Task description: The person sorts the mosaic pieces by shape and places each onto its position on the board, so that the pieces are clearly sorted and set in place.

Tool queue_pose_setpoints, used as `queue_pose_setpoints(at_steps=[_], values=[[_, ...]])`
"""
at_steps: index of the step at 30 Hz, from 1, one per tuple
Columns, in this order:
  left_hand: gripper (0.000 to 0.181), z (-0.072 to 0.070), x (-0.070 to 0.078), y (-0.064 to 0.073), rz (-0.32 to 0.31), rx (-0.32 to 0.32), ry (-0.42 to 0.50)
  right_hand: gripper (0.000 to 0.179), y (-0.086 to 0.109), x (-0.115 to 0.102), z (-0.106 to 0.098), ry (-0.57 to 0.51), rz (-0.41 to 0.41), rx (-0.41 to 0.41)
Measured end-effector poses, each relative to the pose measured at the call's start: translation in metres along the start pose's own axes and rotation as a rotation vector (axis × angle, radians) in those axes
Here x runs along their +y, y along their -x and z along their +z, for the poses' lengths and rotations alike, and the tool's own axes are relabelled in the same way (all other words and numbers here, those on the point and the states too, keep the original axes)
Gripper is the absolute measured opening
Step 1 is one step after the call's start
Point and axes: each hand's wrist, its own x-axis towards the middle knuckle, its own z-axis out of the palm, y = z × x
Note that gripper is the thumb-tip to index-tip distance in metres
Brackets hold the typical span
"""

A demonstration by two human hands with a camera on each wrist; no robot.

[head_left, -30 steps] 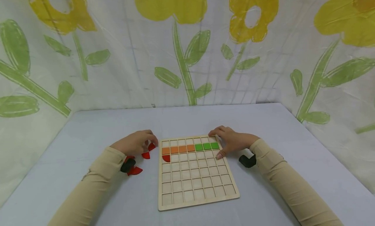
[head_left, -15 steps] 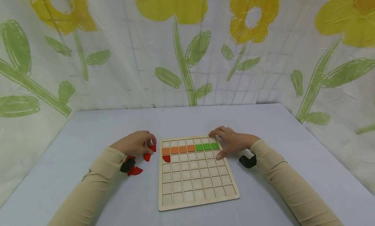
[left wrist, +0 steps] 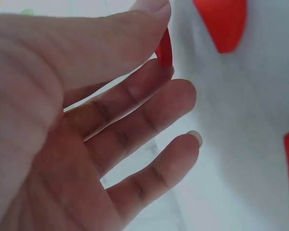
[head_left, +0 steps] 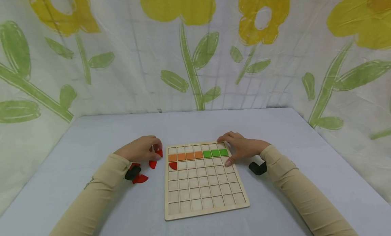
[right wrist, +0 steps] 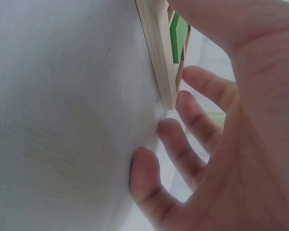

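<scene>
In the head view my left hand point(head_left: 143, 149) is left of the board's far corner, pinching a red quarter-circle piece point(head_left: 160, 153) between thumb and fingertips. A thin sliver of that red piece point(left wrist: 165, 49) shows in the left wrist view; the other fingers stay spread. The wooden grid board point(head_left: 192, 192) lies flat, with orange and green squares in its second row and one red quarter-circle point(head_left: 173, 165) in the row below. My right hand point(head_left: 244, 147) holds the board's far right corner, thumb on the right edge and fingers at the far edge.
Under and beside the left hand lie several loose red pieces point(head_left: 142, 178), partly hidden by the wrist strap. Another red quarter-circle point(head_left: 152, 164) sits just below the fingers. A flower-painted curtain point(head_left: 128, 59) hangs behind the white table point(head_left: 275, 209).
The left hand has drawn back slightly to the left, and the red piece in its fingers has turned to show a squarer side. The right hand and board have not moved.
</scene>
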Motion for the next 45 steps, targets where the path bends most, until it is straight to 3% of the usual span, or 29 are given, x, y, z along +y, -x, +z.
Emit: queue_pose_setpoints(at_steps=[11,17,22,29,45], values=[[0.021,-0.001,0.025,-0.001,0.146,-0.005,0.038,0.088,0.001,0.000,0.000,-0.001,0.011,-0.006],[0.017,0.007,0.042,-0.004,0.178,-0.047,0.106,0.088,0.000,0.001,0.000,0.000,0.013,-0.007],[0.017,0.015,0.051,-0.006,0.235,-0.033,0.036,0.089,-0.001,0.001,0.000,0.009,0.011,-0.005],[0.022,0.023,0.052,-0.008,0.278,-0.014,0.001,0.088,-0.001,0.000,-0.001,0.008,0.010,-0.004],[0.019,0.032,0.055,-0.011,0.288,0.023,-0.049,0.088,0.000,-0.001,-0.002,0.020,0.007,-0.004]])
